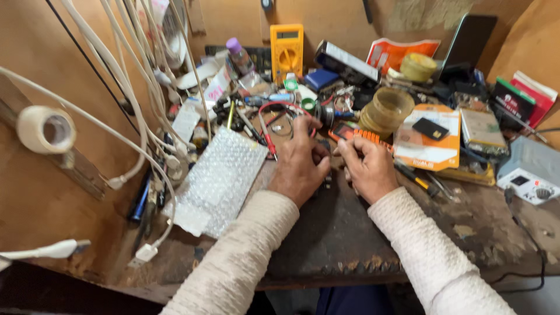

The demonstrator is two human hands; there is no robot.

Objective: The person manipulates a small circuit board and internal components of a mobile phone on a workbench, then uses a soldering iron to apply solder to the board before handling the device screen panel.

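Near the centre of the frame both hands meet over the dark worn wooden workbench (332,233). The left hand (300,166) lies knuckles up, its fingers curled down onto a small dark flat device (328,178), of which only a narrow strip shows in the gap between the two hands; whether the fingers pinch it or merely press on it cannot be told. The right hand (368,169) sits just beside it, to the right, fingers bent inward and thumb tucked toward the same device; what it grips, if anything, is hidden. Both forearms wear cream textured knit sleeves (245,256) running in from the lower edge.

Just left of the left hand lies a clear bubble-wrap pouch (219,181). Above the hands, a red probe lead (269,125) loops across the clutter, and an orange-handled tool (364,135) lies touching the right fingertips. Higher, at upper centre, a yellow digital multimeter (286,49) leans against the wall. Rolls of brown tape (388,108) stand right of centre, and white charger cables (125,87) hang down the upper left.
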